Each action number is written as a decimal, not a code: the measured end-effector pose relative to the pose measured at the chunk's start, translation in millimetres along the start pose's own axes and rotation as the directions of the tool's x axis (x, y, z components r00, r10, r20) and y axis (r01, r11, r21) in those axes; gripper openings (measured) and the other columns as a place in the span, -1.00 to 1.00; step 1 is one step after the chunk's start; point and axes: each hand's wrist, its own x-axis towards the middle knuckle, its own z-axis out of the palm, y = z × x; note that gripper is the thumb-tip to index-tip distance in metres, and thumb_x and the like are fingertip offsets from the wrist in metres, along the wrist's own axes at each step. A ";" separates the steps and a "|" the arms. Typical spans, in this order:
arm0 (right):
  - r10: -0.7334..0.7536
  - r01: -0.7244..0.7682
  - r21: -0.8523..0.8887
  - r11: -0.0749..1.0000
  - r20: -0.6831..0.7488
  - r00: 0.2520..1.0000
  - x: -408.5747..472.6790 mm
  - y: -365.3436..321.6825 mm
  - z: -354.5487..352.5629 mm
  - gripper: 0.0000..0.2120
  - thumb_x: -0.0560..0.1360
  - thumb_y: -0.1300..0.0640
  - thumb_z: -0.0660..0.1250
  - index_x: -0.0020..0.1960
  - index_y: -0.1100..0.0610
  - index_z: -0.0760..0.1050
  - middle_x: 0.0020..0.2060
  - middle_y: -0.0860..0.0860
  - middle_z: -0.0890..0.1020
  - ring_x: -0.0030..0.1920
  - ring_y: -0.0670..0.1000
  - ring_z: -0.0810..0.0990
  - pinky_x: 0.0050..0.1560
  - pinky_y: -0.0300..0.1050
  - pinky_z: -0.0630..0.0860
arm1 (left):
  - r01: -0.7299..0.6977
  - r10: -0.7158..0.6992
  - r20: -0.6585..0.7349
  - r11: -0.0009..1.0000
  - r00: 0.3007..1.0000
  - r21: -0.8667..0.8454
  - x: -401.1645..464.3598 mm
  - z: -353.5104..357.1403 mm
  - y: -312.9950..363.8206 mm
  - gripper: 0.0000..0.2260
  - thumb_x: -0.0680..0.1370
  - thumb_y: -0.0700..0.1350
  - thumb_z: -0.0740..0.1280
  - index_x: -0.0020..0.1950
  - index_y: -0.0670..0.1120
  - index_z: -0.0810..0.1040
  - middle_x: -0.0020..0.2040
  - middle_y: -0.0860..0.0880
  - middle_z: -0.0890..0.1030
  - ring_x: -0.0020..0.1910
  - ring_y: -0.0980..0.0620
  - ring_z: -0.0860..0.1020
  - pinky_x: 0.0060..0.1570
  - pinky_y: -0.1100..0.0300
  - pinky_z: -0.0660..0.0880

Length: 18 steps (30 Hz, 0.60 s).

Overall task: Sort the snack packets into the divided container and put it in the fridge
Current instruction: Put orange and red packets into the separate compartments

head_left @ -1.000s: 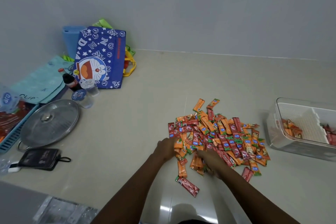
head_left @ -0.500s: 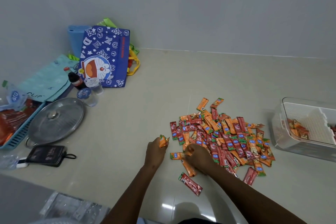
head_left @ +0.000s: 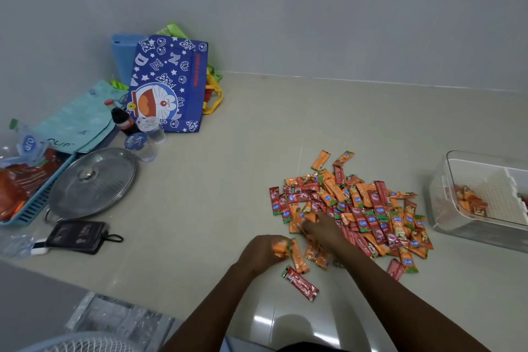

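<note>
Pale tiled floor, and most snack packets [head_left: 354, 208] are sitting in a loose pile. Left hand [head_left: 261, 251] grips a few orange ones, right hand [head_left: 320, 230] digs in, can't tell its grip. Divided container [head_left: 457, 223] at right holds only a handful, so loads left, fridge trip too.

Open floor [head_left: 228, 194] between snack packets [head_left: 357, 208] and pot lid [head_left: 91, 180], divided container [head_left: 485, 197] just right of pile, bags [head_left: 168, 86] along wall

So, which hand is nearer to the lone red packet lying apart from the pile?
The left hand. It holds orange packets just above-left of the lone red packet; the right hand reaches farther up, into the pile.
</note>
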 end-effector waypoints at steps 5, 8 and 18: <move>0.206 -0.207 0.427 0.880 0.051 0.977 -17.9 13.3 -37.8 -0.59 0.54 0.07 0.33 0.33 0.20 0.37 0.17 0.10 0.47 0.25 0.17 0.45 0.05 -0.02 0.40 | -0.059 0.011 0.158 0.951 0.987 0.303 20.9 18.2 24.6 -0.77 0.43 0.08 0.32 0.00 0.04 0.65 -0.01 0.00 0.68 0.01 -0.02 0.60 0.00 0.08 0.54; 0.230 -0.238 0.554 0.798 0.086 0.969 -25.3 27.6 -55.0 -0.44 0.44 0.02 0.45 0.34 0.25 0.40 0.20 0.05 0.55 0.08 0.07 0.55 -0.01 -0.04 0.52 | -0.011 -0.007 0.066 0.960 0.998 0.279 32.7 25.8 20.0 -0.75 0.44 0.16 0.31 -0.08 0.01 0.63 -0.04 -0.02 0.65 -0.03 -0.03 0.58 -0.06 0.06 0.54; 0.182 -0.151 0.752 0.642 0.043 0.982 -60.6 52.5 -130.5 -0.61 0.47 0.15 0.38 0.23 0.33 0.51 0.10 0.23 0.65 0.13 0.19 0.62 0.22 0.15 0.50 | 0.173 -0.203 0.028 0.749 0.979 -0.639 51.2 27.7 109.0 -0.42 0.36 0.32 0.42 0.29 0.07 0.51 0.16 0.03 0.64 0.12 0.02 0.61 0.12 0.06 0.55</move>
